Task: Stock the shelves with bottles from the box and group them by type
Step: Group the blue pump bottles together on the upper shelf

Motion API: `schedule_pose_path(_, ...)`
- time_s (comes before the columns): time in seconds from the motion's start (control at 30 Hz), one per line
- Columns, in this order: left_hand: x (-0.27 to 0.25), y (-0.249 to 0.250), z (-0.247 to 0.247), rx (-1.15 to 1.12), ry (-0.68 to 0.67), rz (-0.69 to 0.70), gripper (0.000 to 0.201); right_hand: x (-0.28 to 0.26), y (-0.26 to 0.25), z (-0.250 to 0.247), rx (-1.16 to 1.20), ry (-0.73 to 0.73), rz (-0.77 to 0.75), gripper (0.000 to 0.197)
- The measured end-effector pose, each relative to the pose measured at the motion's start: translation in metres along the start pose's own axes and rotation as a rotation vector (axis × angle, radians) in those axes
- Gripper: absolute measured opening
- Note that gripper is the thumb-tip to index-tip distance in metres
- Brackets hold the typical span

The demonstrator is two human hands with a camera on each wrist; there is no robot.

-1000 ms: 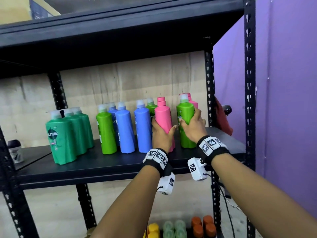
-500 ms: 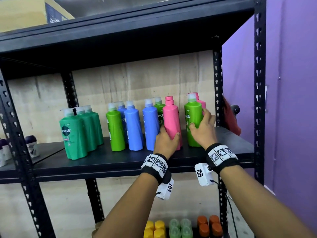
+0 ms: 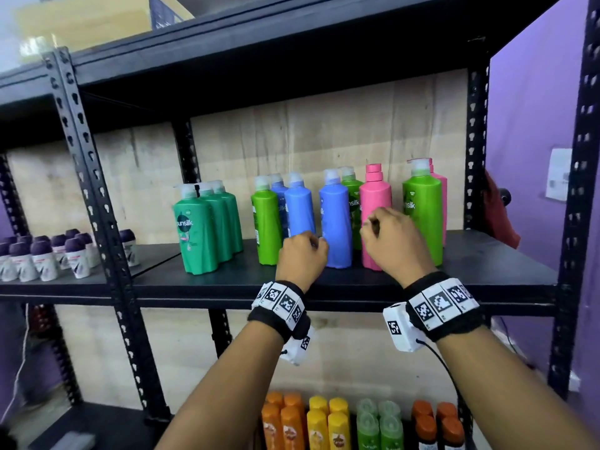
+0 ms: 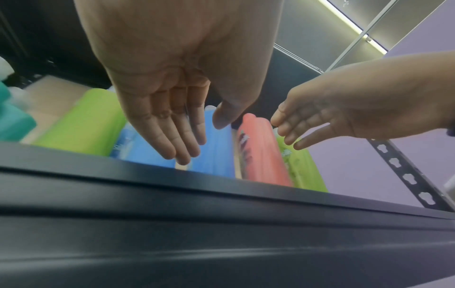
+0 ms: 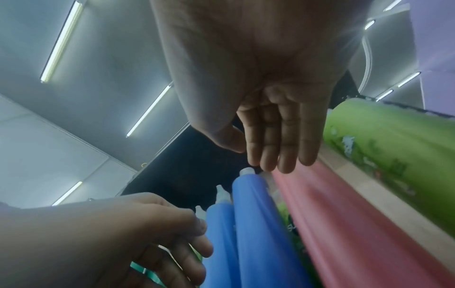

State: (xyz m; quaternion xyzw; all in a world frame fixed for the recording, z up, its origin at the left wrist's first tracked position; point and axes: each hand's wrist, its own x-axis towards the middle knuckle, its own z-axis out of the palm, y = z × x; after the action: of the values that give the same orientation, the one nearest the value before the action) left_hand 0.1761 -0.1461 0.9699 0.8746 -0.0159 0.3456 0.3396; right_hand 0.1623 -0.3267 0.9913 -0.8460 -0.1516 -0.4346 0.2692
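Bottles stand in a row on the black shelf [image 3: 487, 271]: dark green pump bottles [image 3: 198, 235], a light green bottle [image 3: 266, 225], blue bottles [image 3: 336, 222], a pink bottle [image 3: 376, 196] and another light green bottle [image 3: 422, 216] with a second pink one behind it. My left hand [image 3: 303, 258] hovers in front of the blue bottles [image 4: 216, 155], fingers loosely extended and holding nothing. My right hand [image 3: 393, 241] hangs before the pink bottle [image 5: 344, 214], next to the green bottle [image 5: 393, 146], also empty. Neither wrist view shows contact with a bottle.
Small purple-capped roll-ons [image 3: 48, 254] fill the neighbouring shelf on the left. Orange, yellow and green bottles [image 3: 324, 423] stand on the shelf below. Perforated black uprights [image 3: 97, 206] [image 3: 574, 222] frame the bay. A red object [image 3: 500, 216] hangs at the right rear post.
My left hand has let go of the pink bottle and my right hand of the light green one. Both hands have drawn back toward the shelf's front edge, and the left one has shifted left.
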Motion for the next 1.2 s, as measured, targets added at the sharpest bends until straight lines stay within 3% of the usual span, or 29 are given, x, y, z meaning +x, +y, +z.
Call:
schedule_pose_path(0.27, 0.026, -0.05, -0.049, 0.074, 0.043, -0.093, 0.023, -0.002, -0.048, 0.04, 0.11, -0.089, -0.006, 0.018)
schedule_pose_path(0.43, 0.052, -0.072, -0.06, 0.01, 0.104, -0.07, 0.05, 0.009, -0.077, 0.069, 0.164, -0.087, 0.032, 0.024)
schedule_pose_path(0.57, 0.072, -0.088, -0.059, -0.058, 0.022, -0.128, 0.074, 0.021, -0.093, 0.084, 0.204, 0.037, 0.074, 0.04)
schedule_pose_path(0.77, 0.095, -0.102, -0.051, -0.191, -0.071, -0.157, 0.098, 0.04, -0.103, 0.109, 0.215, -0.09, 0.147, 0.063)
schedule_pose_path(1.03, 0.105, -0.105, -0.045, -0.261, -0.222, -0.204, 0.111, 0.056, -0.104, 0.136, 0.206, -0.106, 0.237, 0.081)
schedule_pose_path(1.2, 0.11, -0.101, -0.05, -0.231, -0.265, -0.249, 0.107, 0.063, -0.1, 0.145, 0.223, -0.157, 0.299, 0.088)
